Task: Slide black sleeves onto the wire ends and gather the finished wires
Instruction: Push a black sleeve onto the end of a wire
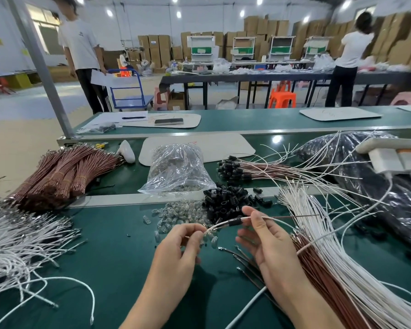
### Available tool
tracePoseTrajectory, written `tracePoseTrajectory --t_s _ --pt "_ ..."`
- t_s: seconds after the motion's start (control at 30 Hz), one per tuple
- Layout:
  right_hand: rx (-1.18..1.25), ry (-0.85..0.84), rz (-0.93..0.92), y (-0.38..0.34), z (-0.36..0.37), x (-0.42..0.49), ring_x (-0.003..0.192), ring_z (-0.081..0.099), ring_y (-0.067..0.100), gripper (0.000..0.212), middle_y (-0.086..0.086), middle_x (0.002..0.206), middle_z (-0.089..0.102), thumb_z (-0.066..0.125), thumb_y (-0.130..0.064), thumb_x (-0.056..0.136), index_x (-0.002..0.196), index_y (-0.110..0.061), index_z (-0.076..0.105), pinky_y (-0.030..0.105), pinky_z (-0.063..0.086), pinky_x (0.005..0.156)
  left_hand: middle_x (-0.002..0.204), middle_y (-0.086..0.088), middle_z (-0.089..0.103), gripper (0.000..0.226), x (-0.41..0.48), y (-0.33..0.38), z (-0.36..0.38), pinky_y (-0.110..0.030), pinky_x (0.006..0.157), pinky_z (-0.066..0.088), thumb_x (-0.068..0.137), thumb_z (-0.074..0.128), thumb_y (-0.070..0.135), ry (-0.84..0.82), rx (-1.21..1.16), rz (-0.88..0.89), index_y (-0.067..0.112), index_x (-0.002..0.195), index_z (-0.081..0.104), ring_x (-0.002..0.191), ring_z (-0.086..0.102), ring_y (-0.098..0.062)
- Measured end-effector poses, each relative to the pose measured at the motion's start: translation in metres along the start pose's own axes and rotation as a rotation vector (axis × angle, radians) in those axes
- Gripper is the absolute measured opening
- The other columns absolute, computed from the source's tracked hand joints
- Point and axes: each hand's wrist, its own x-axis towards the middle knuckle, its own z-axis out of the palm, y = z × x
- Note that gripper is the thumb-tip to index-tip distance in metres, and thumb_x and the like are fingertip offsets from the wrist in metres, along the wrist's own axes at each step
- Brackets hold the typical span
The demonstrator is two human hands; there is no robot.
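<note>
Early days, I'd say. Behind the sleeve pile [228, 200] lies a modest batch of finished wires [259, 168], black ends on, and right of the pile a big fan of bare wires [318, 236] waits. Just in front of the pile, one black sleeve [235, 222] sits on the wire [277, 218] I'm working. My left hand [183, 243] pinches the wire's end, fingers curled. My right hand [266, 238] pinches it beside the sleeve, palm inward, other fingers loose.
</note>
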Motion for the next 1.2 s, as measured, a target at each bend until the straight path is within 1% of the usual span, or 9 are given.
tracePoseTrajectory --t_s 0.17,0.27,0.4,0.5,0.7,0.8,0.93,1.03,1.2 --pt "-0.012 -0.095 0.091 0.005 0.008 -0.004 0.086 0.074 0.028 0.026 0.014 0.101 0.075 0.059 -0.027 0.089 0.095 -0.012 0.080 0.032 0.061 0.073 0.092 0.015 0.064 0.018 -0.003 0.000 0.003 -0.019 0.069 0.051 0.097 0.053 0.033 -0.015 0.135 0.135 0.049 0.100 0.063 0.078 0.063 -0.011" --pt "-0.031 -0.113 0.097 0.005 0.009 -0.005 0.088 0.075 0.030 0.027 0.016 0.099 0.076 0.059 -0.029 0.090 0.094 -0.014 0.080 0.031 0.061 0.074 0.093 0.016 0.066 0.014 -0.002 0.000 0.003 -0.021 0.071 0.053 0.093 0.053 0.044 0.028 0.136 0.139 0.050 0.101 0.062 0.080 0.064 -0.010" --pt "-0.020 -0.087 0.073 0.004 0.008 -0.004 0.087 0.075 0.028 0.027 0.016 0.094 0.076 0.058 -0.031 0.089 0.092 -0.016 0.080 0.028 0.060 0.073 0.084 0.015 0.069 0.014 -0.003 0.002 0.002 -0.019 0.067 0.053 0.088 0.054 0.053 0.019 0.089 0.084 0.049 0.097 0.064 0.072 0.067 -0.010" --pt "0.002 -0.085 0.069 0.003 0.008 -0.003 0.085 0.075 0.026 0.027 0.015 0.093 0.076 0.059 -0.033 0.089 0.093 -0.017 0.080 0.027 0.060 0.072 0.075 0.009 0.070 0.010 -0.004 0.004 0.005 -0.017 0.063 0.052 0.088 0.059 0.049 -0.002 0.018 0.022 0.044 0.089 0.067 0.067 0.066 -0.009" --pt "0.025 -0.139 0.087 0.005 0.009 -0.004 0.086 0.074 0.025 0.022 0.015 0.097 0.075 0.067 -0.031 0.084 0.096 -0.017 0.080 0.028 0.060 0.074 0.072 0.001 0.071 0.013 -0.003 0.003 0.009 -0.028 0.064 0.058 0.096 0.065 0.023 0.011 -0.059 -0.056 0.023 0.085 0.072 0.065 0.068 -0.014" --pt "-0.105 -0.242 0.108 0.008 0.012 -0.010 0.093 0.074 0.025 0.030 0.016 0.101 0.075 0.081 -0.034 0.069 0.098 -0.024 0.078 0.027 0.059 0.077 0.070 0.003 0.070 0.016 -0.006 0.002 0.012 -0.025 0.062 0.055 0.098 0.061 0.030 0.008 -0.014 -0.032 0.025 0.085 0.071 0.062 0.066 -0.012" --pt "-0.194 -0.261 0.103 0.010 0.012 -0.013 0.091 0.075 0.023 0.028 0.017 0.099 0.076 0.081 -0.025 0.074 0.101 -0.022 0.075 0.024 0.058 0.077 0.067 0.004 0.069 0.029 -0.008 0.004 0.013 -0.023 0.062 0.052 0.092 0.052 0.050 -0.008 0.029 -0.015 0.028 0.081 0.068 0.060 0.064 -0.011" --pt "-0.194 -0.249 0.107 0.010 0.010 -0.011 0.086 0.074 0.020 0.021 0.016 0.094 0.076 0.078 -0.012 0.083 0.101 -0.020 0.075 0.023 0.058 0.075 0.065 0.003 0.068 0.036 -0.008 0.005 0.013 -0.016 0.058 0.047 0.093 0.050 0.052 -0.009 0.028 -0.022 0.024 0.075 0.064 0.057 0.063 -0.012" --pt "-0.171 -0.256 0.100 0.009 0.011 -0.013 0.085 0.073 0.018 0.025 0.011 0.089 0.075 0.080 -0.020 0.072 0.097 -0.027 0.077 0.022 0.058 0.075 0.066 0.001 0.068 0.036 -0.008 0.006 0.011 -0.019 0.058 0.049 0.098 0.048 0.049 -0.044 0.053 -0.017 0.026 0.074 0.061 0.057 0.064 -0.014"
